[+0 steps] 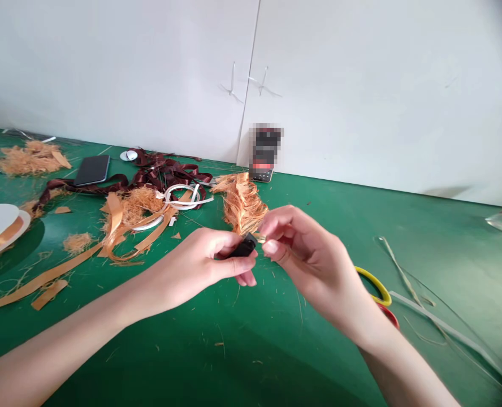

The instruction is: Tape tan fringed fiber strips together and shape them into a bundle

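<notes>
My left hand (217,257) is closed around a small black object (243,246), gripping it between thumb and fingers; its exact kind is unclear. Right beside it, the thumb and fingertips of my right hand (304,249) pinch a thin gold-tan piece (260,239) whose end meets or nearly meets the black object. Just beyond both hands lies a bundle of shiny copper-coloured fibres (243,203), its near end partly hidden by the fingers. I cannot tell whether the pinched piece belongs to that bundle.
Copper ribbon (115,217), dark brown ribbon (161,172), white rings (183,198) and a phone (92,169) lie at left on the green table (170,350). Yellow-and-red scissor handles (376,285) sit behind my right wrist. A blurred device (265,152) leans against the white wall (361,85).
</notes>
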Demonstrator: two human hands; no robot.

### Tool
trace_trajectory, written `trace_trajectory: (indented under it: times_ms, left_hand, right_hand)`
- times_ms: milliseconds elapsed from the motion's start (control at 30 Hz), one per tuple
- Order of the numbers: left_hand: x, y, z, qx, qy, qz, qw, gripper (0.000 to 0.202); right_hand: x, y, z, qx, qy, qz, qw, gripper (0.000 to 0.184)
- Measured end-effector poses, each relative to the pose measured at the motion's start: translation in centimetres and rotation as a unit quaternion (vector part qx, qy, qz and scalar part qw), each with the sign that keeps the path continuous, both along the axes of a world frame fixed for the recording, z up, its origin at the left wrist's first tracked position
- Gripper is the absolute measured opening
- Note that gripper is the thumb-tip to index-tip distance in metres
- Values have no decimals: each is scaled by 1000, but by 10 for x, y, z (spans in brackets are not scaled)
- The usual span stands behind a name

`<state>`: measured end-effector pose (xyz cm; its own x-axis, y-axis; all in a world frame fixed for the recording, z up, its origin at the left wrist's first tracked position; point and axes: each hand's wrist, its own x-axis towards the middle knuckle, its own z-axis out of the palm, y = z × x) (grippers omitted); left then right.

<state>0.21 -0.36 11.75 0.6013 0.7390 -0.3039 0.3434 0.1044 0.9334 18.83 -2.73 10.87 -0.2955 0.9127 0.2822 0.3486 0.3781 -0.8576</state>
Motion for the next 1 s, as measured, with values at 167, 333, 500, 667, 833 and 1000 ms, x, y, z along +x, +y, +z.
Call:
trace_trajectory:
  times_ms: [167,333,500,667,833,1000]
  left_hand:
    - [1,-3,1,6,0,6,1000,17]
    - [1,-10,1,24,11,41,999,34]
    - [0,-11,1,72,30,6,997,39]
    - [2,-13,-3,138,85,-4,987,41]
    - [2,-15,-3,158,68,-20,985,41]
    - [-1,-16,-4,126,16,-21,992,40]
  right_hand:
    - [1,4,-1,14,-26,-15,999,22]
    - [-5,6,-4,73,-35,-21,996,12]
    - [-7,2,-3,126,-53,-28,990,18]
    - [-9,0,-5,121,-60,-25,991,23]
    - [-11,-4,-6,96,-57,-8,994,27]
    - [-11,-5,-7,22,12,31,999,28]
